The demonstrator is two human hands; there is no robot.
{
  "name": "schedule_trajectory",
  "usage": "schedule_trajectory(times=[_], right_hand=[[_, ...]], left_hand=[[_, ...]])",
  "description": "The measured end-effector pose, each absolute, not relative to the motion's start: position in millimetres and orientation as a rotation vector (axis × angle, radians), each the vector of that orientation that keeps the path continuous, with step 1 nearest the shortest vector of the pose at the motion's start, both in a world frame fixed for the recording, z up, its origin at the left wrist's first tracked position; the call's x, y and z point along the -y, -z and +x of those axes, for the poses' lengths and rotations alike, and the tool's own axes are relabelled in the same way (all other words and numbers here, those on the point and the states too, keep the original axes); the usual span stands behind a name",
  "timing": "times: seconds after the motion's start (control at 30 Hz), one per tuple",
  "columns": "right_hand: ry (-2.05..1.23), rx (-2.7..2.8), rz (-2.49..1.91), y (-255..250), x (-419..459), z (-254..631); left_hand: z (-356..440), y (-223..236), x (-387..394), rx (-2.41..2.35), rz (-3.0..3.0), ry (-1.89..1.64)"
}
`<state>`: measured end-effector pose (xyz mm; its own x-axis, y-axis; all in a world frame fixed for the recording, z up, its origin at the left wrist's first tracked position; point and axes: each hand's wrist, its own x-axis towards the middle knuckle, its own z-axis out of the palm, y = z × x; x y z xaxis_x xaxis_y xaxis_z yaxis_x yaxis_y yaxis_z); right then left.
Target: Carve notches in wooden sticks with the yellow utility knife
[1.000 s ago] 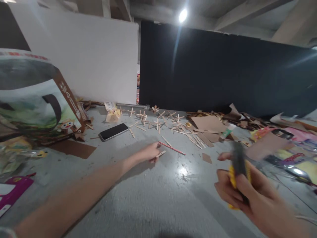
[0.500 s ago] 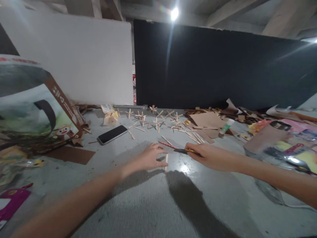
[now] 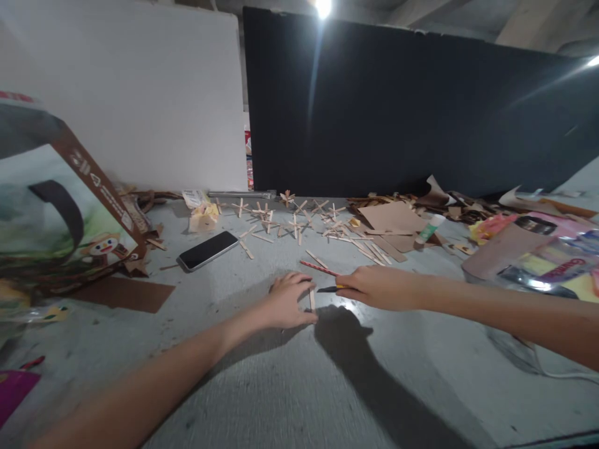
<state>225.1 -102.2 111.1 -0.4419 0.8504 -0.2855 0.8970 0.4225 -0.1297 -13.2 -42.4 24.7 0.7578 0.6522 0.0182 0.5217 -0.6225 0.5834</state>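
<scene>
Grey tabletop [image 3: 243,399], wooden stick [image 3: 312,302] between left fingers [image 3: 306,317], knife [image 3: 328,289] near

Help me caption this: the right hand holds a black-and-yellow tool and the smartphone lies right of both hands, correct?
Wrong side: in the head view, the smartphone lies left of the left hand and right hand, which does hold the black-and-yellow tool.

- Left hand [image 3: 286,304]: bare, slender in outline.
- Left forearm [image 3: 187,368]: bare as far as visible, seemingly smooth, though blurred.
- Right hand [image 3: 374,288]: bare, compact, rounded in outline.
- Right forearm [image 3: 491,318]: bare to the edge of view, evenly tapering.
</scene>
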Motion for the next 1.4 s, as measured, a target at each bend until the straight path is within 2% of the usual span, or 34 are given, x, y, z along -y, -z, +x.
schedule_trajectory(times=[0.4,0.63,1.1,1.23,1.4], right_hand=[[0.375,-2.482,1.571,-112,109,233],[0.365,-2.407,1.573,-109,111,237],[0.361,-2.431,1.538,-103,111,237],[0.358,-2.449,1.511,-103,111,236],[0.329,-2.446,1.516,-107,112,232]], left_hand=[[-9,-27,45,-0.971,2.337,-0.373],[-8,-29,42,-1.088,2.33,-0.342],[-8,-40,41,-1.039,2.397,-0.151],[-11,-42,43,-1.048,2.341,-0.189],[-17,-29,50,-0.658,2.105,-0.369]])
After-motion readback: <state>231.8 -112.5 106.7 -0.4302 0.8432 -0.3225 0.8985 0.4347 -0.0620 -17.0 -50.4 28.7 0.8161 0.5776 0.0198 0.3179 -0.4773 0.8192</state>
